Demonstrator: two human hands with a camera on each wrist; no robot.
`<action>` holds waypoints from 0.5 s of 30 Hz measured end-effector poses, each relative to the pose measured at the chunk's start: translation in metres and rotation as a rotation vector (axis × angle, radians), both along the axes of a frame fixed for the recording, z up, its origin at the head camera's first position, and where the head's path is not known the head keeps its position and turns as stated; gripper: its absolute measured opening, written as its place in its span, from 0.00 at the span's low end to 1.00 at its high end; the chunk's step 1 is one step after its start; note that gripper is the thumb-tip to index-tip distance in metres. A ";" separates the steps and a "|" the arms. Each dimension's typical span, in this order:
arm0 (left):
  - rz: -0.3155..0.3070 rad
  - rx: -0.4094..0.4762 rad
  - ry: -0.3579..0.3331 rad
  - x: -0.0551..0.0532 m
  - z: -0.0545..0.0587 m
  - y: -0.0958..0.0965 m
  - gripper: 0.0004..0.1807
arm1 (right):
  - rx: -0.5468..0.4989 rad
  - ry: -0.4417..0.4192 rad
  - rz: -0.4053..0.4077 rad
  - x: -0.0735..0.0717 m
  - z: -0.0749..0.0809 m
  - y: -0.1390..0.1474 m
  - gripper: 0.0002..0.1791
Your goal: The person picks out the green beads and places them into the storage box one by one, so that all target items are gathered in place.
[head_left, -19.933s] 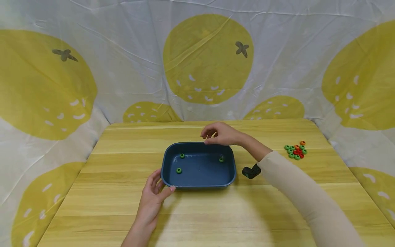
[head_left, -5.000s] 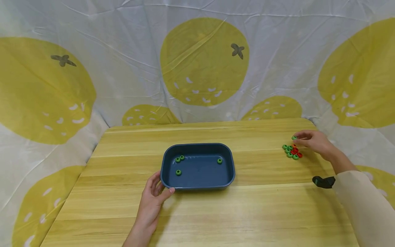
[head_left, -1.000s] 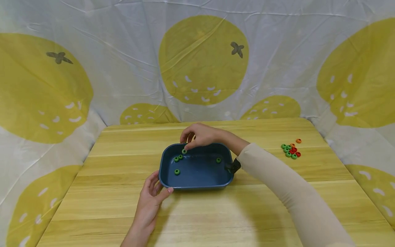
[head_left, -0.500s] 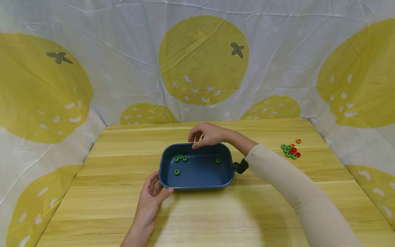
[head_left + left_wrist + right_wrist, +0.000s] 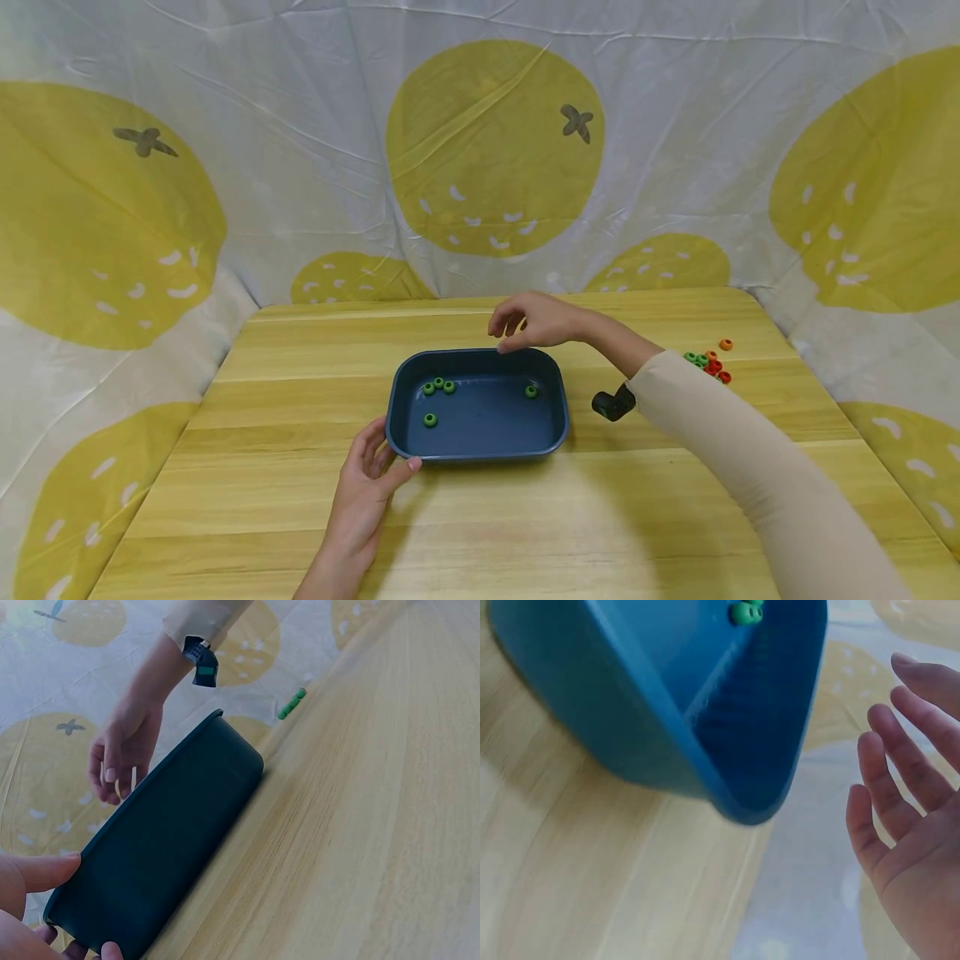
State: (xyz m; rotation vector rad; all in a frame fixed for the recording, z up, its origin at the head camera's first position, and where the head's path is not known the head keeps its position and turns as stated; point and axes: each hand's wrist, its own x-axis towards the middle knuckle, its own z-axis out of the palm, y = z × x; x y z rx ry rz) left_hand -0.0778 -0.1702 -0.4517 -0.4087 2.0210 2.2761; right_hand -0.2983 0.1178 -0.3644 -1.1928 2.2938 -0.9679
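Observation:
A dark blue plastic basin [image 5: 483, 429] stands on the wooden table. My left hand [image 5: 363, 483] grips its near left corner, thumb on the rim and fingers around the outside. Inside, two green beads and a third green bead [image 5: 449, 387] sit clustered at the back left. Another green bead [image 5: 430, 420] lies towards the front left, and one more green bead [image 5: 531, 392] at the right. My right hand [image 5: 540, 321] hovers by the far rim, fingers loosely bent and holding nothing; the right wrist view shows its bare palm and fingers [image 5: 911, 772].
At the back right lies a pile of green, orange and red beads [image 5: 712, 367], partly hidden behind my right sleeve [image 5: 750, 467]. A black wrist camera [image 5: 613, 403] hangs below the right wrist. A fruit-patterned cloth [image 5: 675, 125] stands behind the table.
Two more green beads are in the basin than at first. My right hand has brought a green bead from the pile, let it go inside, and moved right. My left hand keeps its grip.

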 end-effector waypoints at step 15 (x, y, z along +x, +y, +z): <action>0.006 0.006 0.003 -0.001 -0.001 0.001 0.44 | -0.008 -0.009 -0.092 0.004 0.002 0.047 0.13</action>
